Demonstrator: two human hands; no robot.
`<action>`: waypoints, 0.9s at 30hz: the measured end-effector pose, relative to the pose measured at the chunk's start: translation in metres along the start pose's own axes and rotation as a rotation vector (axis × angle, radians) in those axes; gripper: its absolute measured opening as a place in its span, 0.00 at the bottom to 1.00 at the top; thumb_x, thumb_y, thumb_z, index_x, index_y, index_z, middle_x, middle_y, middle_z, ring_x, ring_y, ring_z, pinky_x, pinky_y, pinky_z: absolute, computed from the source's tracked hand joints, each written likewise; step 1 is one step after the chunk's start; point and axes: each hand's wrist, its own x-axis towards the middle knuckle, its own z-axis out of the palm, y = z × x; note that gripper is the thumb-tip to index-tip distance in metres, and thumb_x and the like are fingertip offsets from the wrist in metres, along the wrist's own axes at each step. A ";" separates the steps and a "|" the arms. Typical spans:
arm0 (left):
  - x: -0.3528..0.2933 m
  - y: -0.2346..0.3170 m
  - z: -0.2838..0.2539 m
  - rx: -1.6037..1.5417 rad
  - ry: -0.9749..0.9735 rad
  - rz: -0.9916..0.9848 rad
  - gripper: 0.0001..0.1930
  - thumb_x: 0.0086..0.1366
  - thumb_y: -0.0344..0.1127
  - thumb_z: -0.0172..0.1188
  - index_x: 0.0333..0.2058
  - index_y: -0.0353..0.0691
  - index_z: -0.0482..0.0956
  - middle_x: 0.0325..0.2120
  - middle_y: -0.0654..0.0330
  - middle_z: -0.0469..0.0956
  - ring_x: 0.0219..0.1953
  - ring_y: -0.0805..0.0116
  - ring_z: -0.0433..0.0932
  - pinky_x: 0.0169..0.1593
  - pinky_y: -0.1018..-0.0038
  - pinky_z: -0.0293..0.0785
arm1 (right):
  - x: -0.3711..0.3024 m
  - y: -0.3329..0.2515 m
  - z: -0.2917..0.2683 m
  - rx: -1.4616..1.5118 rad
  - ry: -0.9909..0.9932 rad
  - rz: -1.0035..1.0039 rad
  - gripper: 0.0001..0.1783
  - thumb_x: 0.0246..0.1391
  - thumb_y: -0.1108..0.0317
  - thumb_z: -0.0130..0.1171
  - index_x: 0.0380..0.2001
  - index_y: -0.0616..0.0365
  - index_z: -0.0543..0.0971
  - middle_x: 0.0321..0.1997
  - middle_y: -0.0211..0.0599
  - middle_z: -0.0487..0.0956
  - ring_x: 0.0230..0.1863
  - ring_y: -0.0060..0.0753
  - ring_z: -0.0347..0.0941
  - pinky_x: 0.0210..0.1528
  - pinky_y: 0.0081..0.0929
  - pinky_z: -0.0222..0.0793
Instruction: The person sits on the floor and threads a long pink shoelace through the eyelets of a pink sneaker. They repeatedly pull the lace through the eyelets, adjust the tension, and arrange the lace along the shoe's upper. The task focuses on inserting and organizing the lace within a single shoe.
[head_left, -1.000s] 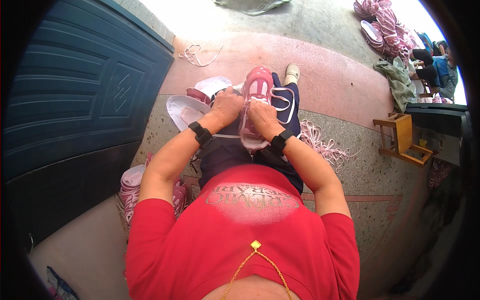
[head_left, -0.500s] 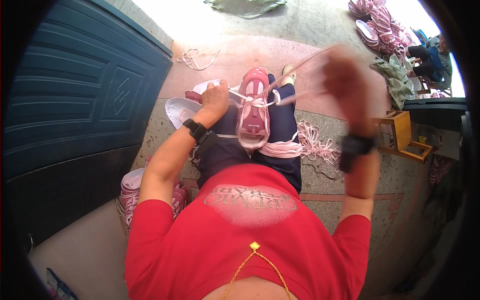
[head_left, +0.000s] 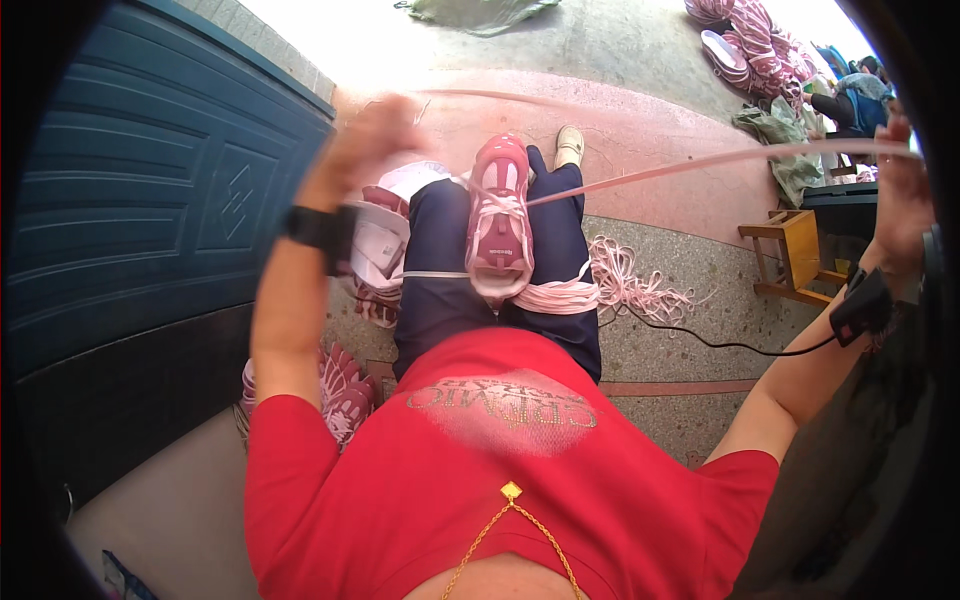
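Observation:
A pink sneaker (head_left: 499, 245) rests between my thighs, toe pointing away from me, with pale lace threaded across its upper part. From its lacing a long pink shoelace (head_left: 690, 168) stretches to the far right, where my right hand (head_left: 903, 195) is closed on it, palm partly showing. My left hand (head_left: 375, 140) is raised beyond my left knee, left of the shoe's toe. Motion smears its fingers, and a faint blurred strand passes near it; whether it grips that strand is unclear. A bundle of pink laces (head_left: 558, 297) is strapped over my right thigh.
More shoes (head_left: 382, 240) lie beside my left knee, others (head_left: 345, 395) by my left elbow. Loose laces (head_left: 630, 280) and a wooden stool (head_left: 790, 245) are to the right. A dark blue door (head_left: 170, 170) stands left. Farther right, a shoe heap (head_left: 765, 55) and another person (head_left: 860, 105).
My right hand has swung far right, drawing the lace out long. My left hand has moved away to the left and forward. The loose loops over the shoe have pulled down flatter.

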 end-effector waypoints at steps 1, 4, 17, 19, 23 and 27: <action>-0.002 0.017 -0.075 -0.294 -0.051 0.065 0.11 0.70 0.36 0.46 0.30 0.39 0.71 0.15 0.69 0.60 0.17 0.79 0.60 0.25 0.81 0.61 | 0.013 -0.001 -0.066 0.080 0.078 0.088 0.12 0.55 0.64 0.41 0.23 0.56 0.70 0.22 0.30 0.68 0.27 0.24 0.65 0.31 0.24 0.63; -0.059 0.075 -0.224 -0.461 0.664 0.327 0.08 0.70 0.31 0.41 0.29 0.42 0.64 0.14 0.70 0.50 0.15 0.77 0.50 0.21 0.78 0.49 | 0.017 0.005 -0.244 0.251 0.323 0.322 0.09 0.48 0.69 0.38 0.19 0.60 0.62 0.21 0.36 0.58 0.26 0.30 0.56 0.34 0.33 0.57; -0.019 -0.080 -0.047 -0.089 0.152 -0.583 0.09 0.67 0.42 0.50 0.34 0.43 0.70 0.15 0.74 0.56 0.15 0.82 0.56 0.24 0.78 0.60 | -0.279 0.323 0.009 -1.015 -0.795 0.384 0.08 0.53 0.67 0.55 0.29 0.59 0.79 0.33 0.42 0.77 0.39 0.47 0.71 0.43 0.37 0.67; -0.016 -0.112 -0.017 0.095 0.053 -0.561 0.11 0.66 0.42 0.52 0.34 0.41 0.72 0.16 0.73 0.61 0.16 0.82 0.58 0.26 0.78 0.64 | -0.282 0.328 0.024 -1.199 -0.746 0.325 0.09 0.53 0.66 0.53 0.28 0.59 0.79 0.36 0.41 0.77 0.42 0.46 0.70 0.44 0.39 0.67; -0.021 -0.135 0.024 0.501 -0.021 -0.318 0.12 0.64 0.38 0.54 0.38 0.35 0.79 0.22 0.68 0.74 0.21 0.82 0.66 0.26 0.85 0.64 | -0.282 0.332 0.034 -1.414 -0.761 0.303 0.11 0.55 0.65 0.49 0.27 0.59 0.78 0.37 0.41 0.75 0.43 0.47 0.68 0.43 0.45 0.66; -0.032 -0.143 0.021 0.520 -0.006 -0.381 0.13 0.63 0.34 0.55 0.41 0.33 0.80 0.28 0.65 0.79 0.24 0.81 0.71 0.28 0.84 0.67 | -0.282 0.339 0.041 -1.469 -0.792 0.279 0.06 0.46 0.70 0.51 0.24 0.58 0.78 0.32 0.40 0.75 0.40 0.43 0.69 0.40 0.42 0.63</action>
